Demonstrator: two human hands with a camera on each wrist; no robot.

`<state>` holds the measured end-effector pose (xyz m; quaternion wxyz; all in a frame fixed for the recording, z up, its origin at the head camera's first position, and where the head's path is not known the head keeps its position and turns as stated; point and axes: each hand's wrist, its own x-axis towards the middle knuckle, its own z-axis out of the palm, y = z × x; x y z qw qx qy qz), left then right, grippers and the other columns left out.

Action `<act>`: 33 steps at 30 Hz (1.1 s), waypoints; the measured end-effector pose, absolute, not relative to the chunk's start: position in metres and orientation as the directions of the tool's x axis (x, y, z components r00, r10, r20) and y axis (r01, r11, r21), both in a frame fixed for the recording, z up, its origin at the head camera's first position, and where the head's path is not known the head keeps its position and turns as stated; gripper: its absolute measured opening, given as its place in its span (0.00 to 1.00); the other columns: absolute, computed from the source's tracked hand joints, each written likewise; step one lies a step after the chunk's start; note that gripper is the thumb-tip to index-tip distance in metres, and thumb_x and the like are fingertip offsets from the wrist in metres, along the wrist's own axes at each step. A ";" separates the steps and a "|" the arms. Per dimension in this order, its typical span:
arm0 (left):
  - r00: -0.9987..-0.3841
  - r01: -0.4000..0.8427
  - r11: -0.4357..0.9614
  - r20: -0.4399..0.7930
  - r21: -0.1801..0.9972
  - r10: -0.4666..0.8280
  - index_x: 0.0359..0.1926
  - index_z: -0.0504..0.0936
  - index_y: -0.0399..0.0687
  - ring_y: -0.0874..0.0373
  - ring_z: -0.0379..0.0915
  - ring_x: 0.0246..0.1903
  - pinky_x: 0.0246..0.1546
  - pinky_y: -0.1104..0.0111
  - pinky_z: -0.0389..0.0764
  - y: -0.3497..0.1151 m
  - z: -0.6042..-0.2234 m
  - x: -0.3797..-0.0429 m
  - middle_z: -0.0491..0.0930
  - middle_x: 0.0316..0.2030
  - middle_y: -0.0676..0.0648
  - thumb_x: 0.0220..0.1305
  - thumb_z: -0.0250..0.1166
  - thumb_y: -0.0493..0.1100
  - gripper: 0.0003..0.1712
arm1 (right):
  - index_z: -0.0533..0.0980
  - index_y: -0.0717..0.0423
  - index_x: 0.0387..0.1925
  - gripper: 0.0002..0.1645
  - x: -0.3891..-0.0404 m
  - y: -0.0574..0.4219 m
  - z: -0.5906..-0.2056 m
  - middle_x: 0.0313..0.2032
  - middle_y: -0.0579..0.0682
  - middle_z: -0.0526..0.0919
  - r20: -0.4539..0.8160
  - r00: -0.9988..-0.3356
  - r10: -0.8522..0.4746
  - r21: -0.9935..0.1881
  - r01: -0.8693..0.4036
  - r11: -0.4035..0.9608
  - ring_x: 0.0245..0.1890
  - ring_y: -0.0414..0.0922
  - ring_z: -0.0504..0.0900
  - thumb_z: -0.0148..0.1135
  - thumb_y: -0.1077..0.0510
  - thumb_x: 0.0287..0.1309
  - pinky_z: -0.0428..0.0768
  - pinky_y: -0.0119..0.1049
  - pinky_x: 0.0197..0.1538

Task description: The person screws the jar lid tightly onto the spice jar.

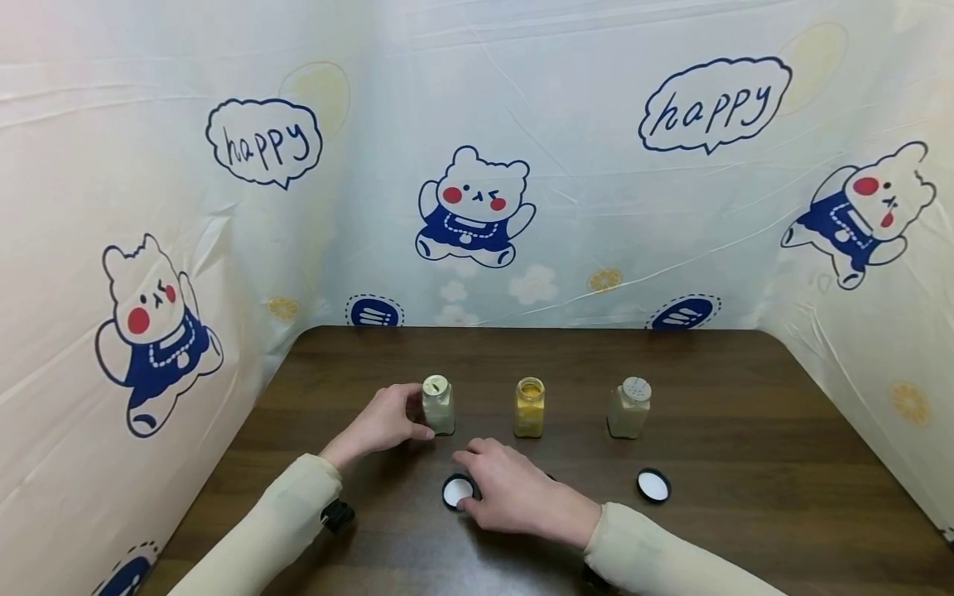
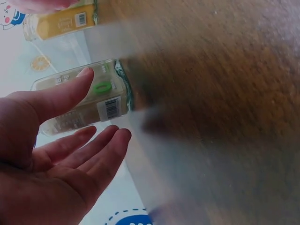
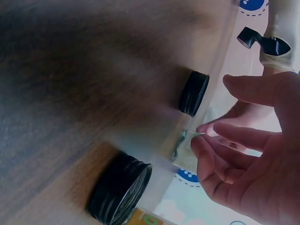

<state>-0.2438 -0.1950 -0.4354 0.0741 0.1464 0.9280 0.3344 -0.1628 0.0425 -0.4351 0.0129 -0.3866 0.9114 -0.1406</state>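
A glass jar of pale powder point(image 1: 440, 414) stands upright at the left, its black screw lid off. My left hand point(image 1: 383, 420) is beside this jar, thumb and fingers spread loosely around its near side; in the left wrist view the thumb point(image 2: 70, 93) overlaps the glass. My right hand point(image 1: 514, 488) hovers over the table with relaxed fingers, the thumb at the rim of an upturned black lid with white lining point(image 1: 456, 490). Another black lid point(image 3: 112, 192) lies below the right hand, mostly hidden by the wrist in the head view.
An uncapped jar of yellow powder point(image 1: 530, 414) stands in the middle. To its right is a jar with a perforated shaker top point(image 1: 629, 410), with a third upturned black lid point(image 1: 653, 486) in front. Printed cloth point(image 1: 581, 207) surrounds the brown wooden table point(image 1: 730, 414).
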 end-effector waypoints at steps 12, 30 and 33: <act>-0.940 0.234 0.734 -0.045 0.637 0.338 0.57 0.83 0.36 0.49 0.85 0.47 0.53 0.50 0.82 -0.195 -0.438 -0.251 0.87 0.47 0.44 0.49 0.85 0.34 0.33 | 0.82 0.54 0.59 0.31 -0.163 0.038 -0.434 0.49 0.46 0.82 0.023 -0.692 -0.722 -0.218 -0.708 0.672 0.48 0.43 0.81 0.79 0.46 0.57 0.83 0.41 0.47; -0.933 0.270 0.727 -0.015 0.631 0.360 0.50 0.86 0.38 0.55 0.83 0.40 0.46 0.53 0.83 -0.195 -0.443 -0.257 0.87 0.40 0.48 0.47 0.86 0.33 0.27 | 0.84 0.53 0.56 0.31 -0.169 0.034 -0.429 0.45 0.45 0.82 0.022 -0.699 -0.715 -0.179 -0.706 0.685 0.46 0.43 0.81 0.81 0.45 0.54 0.82 0.42 0.45; -0.931 0.272 0.729 -0.019 0.628 0.364 0.49 0.86 0.39 0.56 0.83 0.40 0.46 0.54 0.83 -0.195 -0.443 -0.258 0.87 0.39 0.49 0.47 0.85 0.32 0.27 | 0.85 0.51 0.52 0.27 -0.168 0.034 -0.430 0.41 0.43 0.81 0.014 -0.692 -0.721 -0.168 -0.713 0.681 0.42 0.42 0.80 0.82 0.45 0.53 0.82 0.41 0.41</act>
